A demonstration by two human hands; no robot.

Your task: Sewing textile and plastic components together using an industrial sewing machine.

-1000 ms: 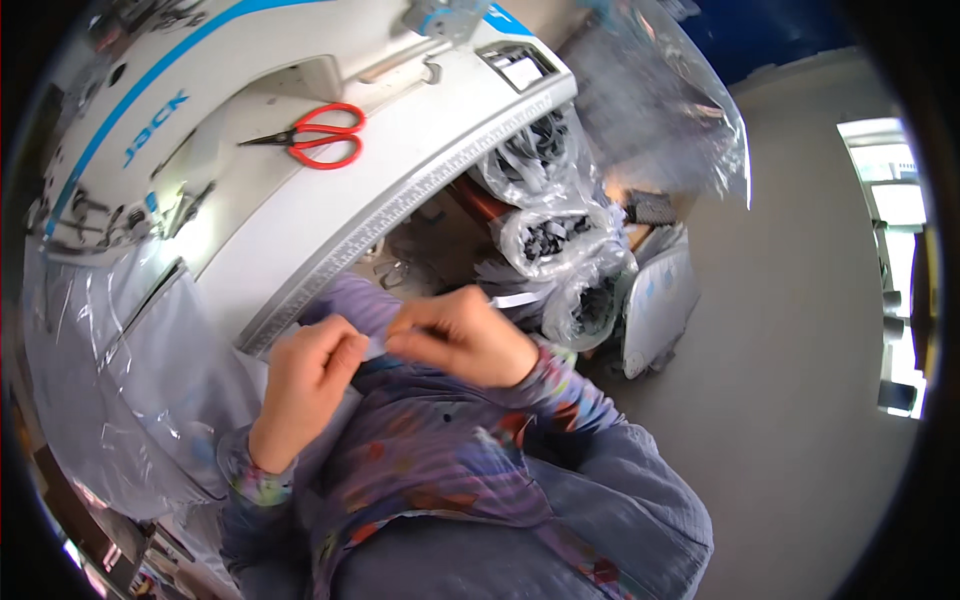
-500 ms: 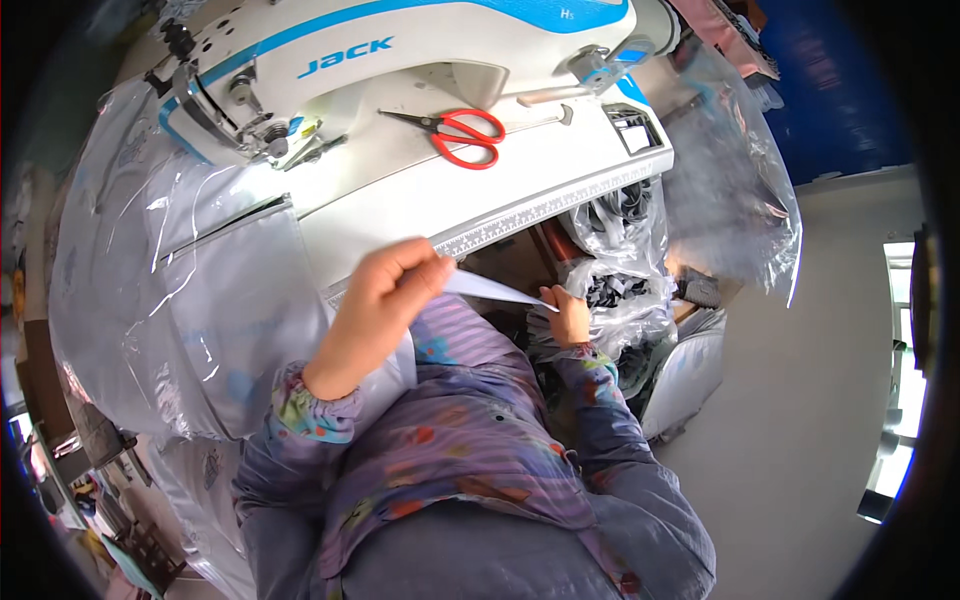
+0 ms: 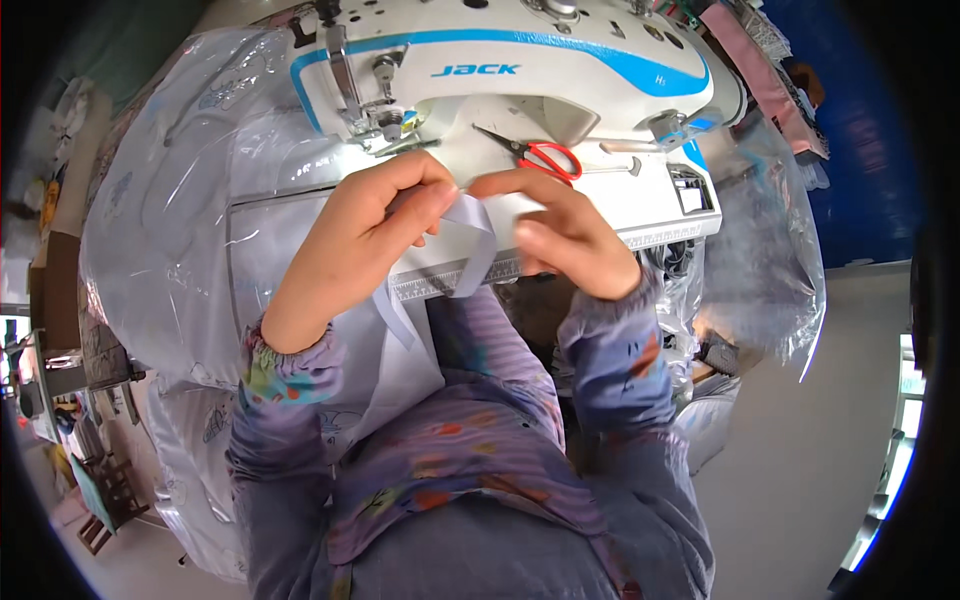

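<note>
My left hand point(image 3: 375, 225) is closed in a pinch on a narrow pale ribbon point(image 3: 480, 255), which curls down in a loop over the machine bed's front edge. Close by on the right, my right hand point(image 3: 575, 235) has its thumb and index finger apart; the index fingertip reaches to the ribbon beside my left thumb. Whether it touches the ribbon is hard to tell, as the hand is slightly blurred. Under my left forearm lies a translucent whitish sheet point(image 3: 275, 240) with a dark edge strip. A pale strip point(image 3: 398, 318) hangs below my left hand.
A white and blue sewing machine point(image 3: 560, 75) stands across the far side. Red-handled scissors point(image 3: 553, 160) lie on its bed, partly behind my right hand. Clear plastic sheeting point(image 3: 150, 220) spreads at left, with more plastic point(image 3: 770, 240) at right. A ruler strip point(image 3: 655, 238) edges the bed.
My right hand has let go of the ribbon's far end and risen to my left hand. The ribbon, stretched straight before, now hangs curled. The view has shifted, with the machine farther right.
</note>
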